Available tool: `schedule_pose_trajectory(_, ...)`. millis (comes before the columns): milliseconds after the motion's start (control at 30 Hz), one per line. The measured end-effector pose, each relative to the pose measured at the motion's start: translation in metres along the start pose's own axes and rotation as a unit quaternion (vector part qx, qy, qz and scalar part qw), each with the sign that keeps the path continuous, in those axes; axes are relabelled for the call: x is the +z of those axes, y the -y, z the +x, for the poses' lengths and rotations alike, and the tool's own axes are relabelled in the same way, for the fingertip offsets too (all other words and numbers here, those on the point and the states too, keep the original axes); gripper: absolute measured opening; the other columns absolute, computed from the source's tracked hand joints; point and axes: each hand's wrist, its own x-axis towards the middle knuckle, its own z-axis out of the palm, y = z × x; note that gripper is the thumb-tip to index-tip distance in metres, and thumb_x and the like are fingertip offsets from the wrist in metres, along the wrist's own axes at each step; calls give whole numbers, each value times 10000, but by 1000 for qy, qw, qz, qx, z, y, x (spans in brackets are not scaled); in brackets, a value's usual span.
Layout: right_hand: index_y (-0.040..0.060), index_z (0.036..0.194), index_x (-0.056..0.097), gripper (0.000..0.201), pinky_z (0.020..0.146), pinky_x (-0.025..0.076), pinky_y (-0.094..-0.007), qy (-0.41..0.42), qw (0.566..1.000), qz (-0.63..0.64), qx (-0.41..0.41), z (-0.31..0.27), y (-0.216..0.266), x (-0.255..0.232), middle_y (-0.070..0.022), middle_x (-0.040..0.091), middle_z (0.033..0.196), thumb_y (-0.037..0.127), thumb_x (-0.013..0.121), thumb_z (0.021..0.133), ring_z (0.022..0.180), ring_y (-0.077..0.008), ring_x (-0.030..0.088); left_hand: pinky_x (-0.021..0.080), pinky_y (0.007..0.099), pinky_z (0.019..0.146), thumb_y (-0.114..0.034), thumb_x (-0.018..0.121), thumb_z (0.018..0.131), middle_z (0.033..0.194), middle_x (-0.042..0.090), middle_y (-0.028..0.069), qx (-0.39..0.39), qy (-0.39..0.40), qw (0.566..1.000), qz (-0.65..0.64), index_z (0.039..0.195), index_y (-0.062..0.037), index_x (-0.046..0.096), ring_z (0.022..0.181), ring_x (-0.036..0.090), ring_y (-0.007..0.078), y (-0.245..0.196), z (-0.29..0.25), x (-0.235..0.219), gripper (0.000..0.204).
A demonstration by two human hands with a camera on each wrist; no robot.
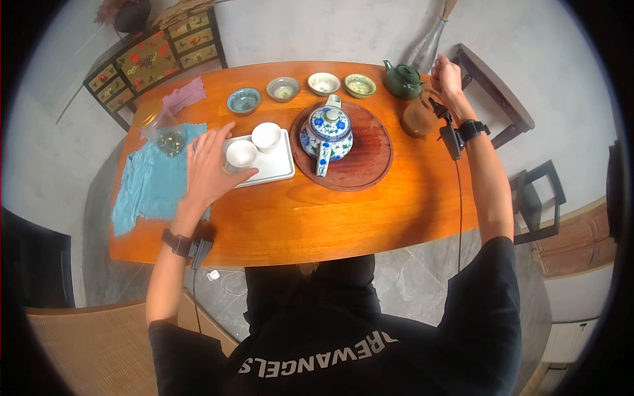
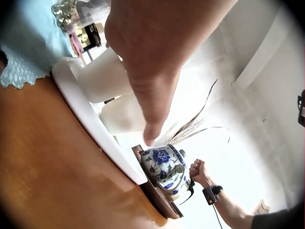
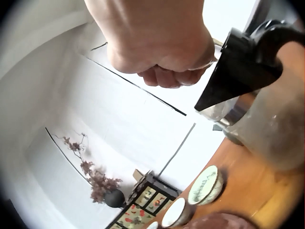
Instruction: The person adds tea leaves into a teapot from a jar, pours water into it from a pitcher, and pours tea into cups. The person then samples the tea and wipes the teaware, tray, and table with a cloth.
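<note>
My left hand [image 1: 208, 165] is spread beside the nearer white cup [image 1: 241, 154], thumb extended along its near side; whether it touches the cup cannot be told. A second white cup [image 1: 266, 137] stands next to it on the white tray [image 1: 281, 165]. In the left wrist view the thumb of my left hand [image 2: 152, 76] reaches past both cups. My right hand [image 1: 447, 78] is raised with curled fingers, nothing visible in it, above a glass pitcher [image 1: 419, 119]. The right wrist view shows my right hand [image 3: 157, 43] beside the pitcher's black top [image 3: 243, 67].
A blue-and-white teapot [image 1: 328, 135] stands on a round brown board [image 1: 376, 148]. Several bowls, including a blue one [image 1: 244, 100], line the far side, with a green teapot [image 1: 403, 80] at the right. A jar [image 1: 168, 138] lies on blue cloth [image 1: 152, 185] at left.
</note>
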Motion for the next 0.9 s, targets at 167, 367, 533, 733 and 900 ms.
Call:
schedule_pose_trajectory(167, 102, 785, 528, 347, 421, 246, -293, 24, 1000, 3, 2, 0, -2, 1, 15, 457, 632, 305, 529, 1067, 466, -97, 362, 249, 553, 1228, -301, 892, 729, 1397, 585, 139, 52, -150, 986, -49, 1551, -40, 391, 1370, 488, 354, 0, -10, -1, 997)
schedule_pose_trajectory(367, 119, 784, 529, 355, 426, 230, -288, 34, 998, -43, 16, -1, -4, -5, 37, 440, 631, 329, 541, 1069, 472, -82, 345, 284, 536, 1212, -217, 729, 843, 1466, 534, 223, 119, -252, 949, -146, 1560, 29, 346, 1357, 496, 386, -26, -45, -20, 849)
schedule_pose_trajectory(533, 92, 898, 578, 338, 460, 327, -257, 67, 995, -45, -64, -37, 16, 6, 29, 506, 671, 390, 596, 1057, 506, -77, 437, 393, 524, 1117, -254, 685, 884, 1390, 565, 238, 64, -245, 943, -218, 1433, 56, 474, 1252, 554, 375, -58, -123, -17, 665)
schedule_pose_trajectory(733, 50, 1320, 607, 388, 972, 505, -362, 247, 913, -252, -204, -184, -29, 42, -140, 676, 1152, 322, 620, 1045, 1092, -259, 650, 530, 428, 841, -30, 624, 872, 1070, 661, 178, -107, -213, 938, -253, 1152, 11, 616, 950, 647, 332, -95, -268, 0, 283)
schedule_pose_trajectory(900, 22, 1359, 615, 407, 1130, 405, -427, 118, 934, -288, -174, -258, -72, 20, -185, 637, 1343, 175, 678, 987, 1306, -374, 549, 559, 333, 777, 30, 648, 890, 1020, 705, 123, -497, 14, 842, -209, 1087, -8, 676, 918, 690, 224, -97, -421, 54, 202)
